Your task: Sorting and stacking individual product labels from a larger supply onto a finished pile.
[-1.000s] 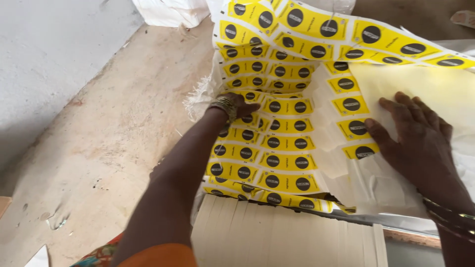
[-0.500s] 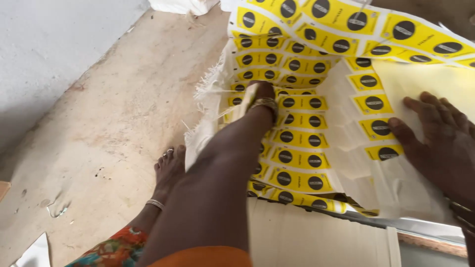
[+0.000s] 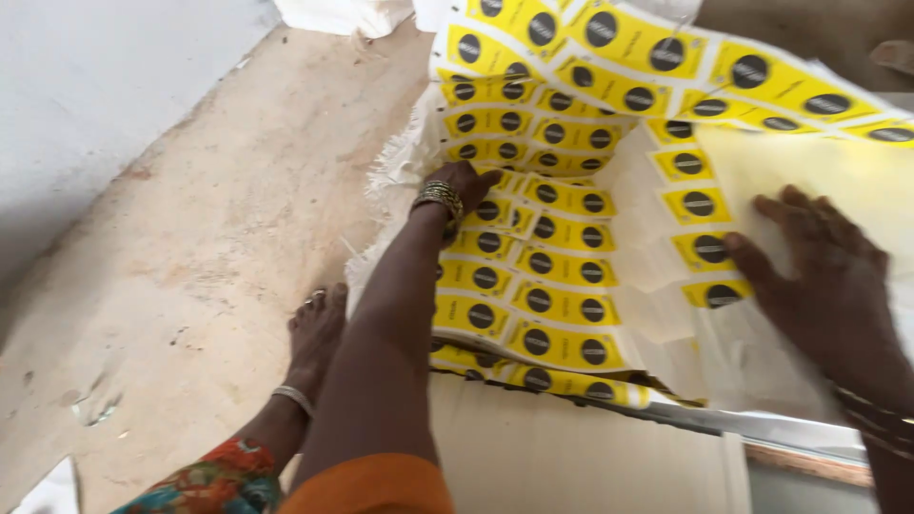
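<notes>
A large white woven-plastic sheet printed with rows of yellow rectangular labels, each bearing a black disc (image 3: 562,276), is lying spread over a pale flat work surface (image 3: 571,457), its frayed left edge hanging beside the floor. The left hand (image 3: 466,186) is reaching far forward onto the printed rows, fingers bent down against the sheet near its frayed edge; whether it is pinching the material cannot be told. A stack of gold-coloured bangles (image 3: 438,198) is sitting at that wrist. The right hand (image 3: 819,276) is lying open and flat, fingers spread, pressing on the plainer pale part of the sheet just beside a column of labels. Dark bangles (image 3: 871,414) are circling the right wrist. Below left, a bare foot with a silver anklet (image 3: 309,343) is standing on the dusty beige concrete floor (image 3: 190,238), next to a white wall (image 3: 86,86).
</notes>
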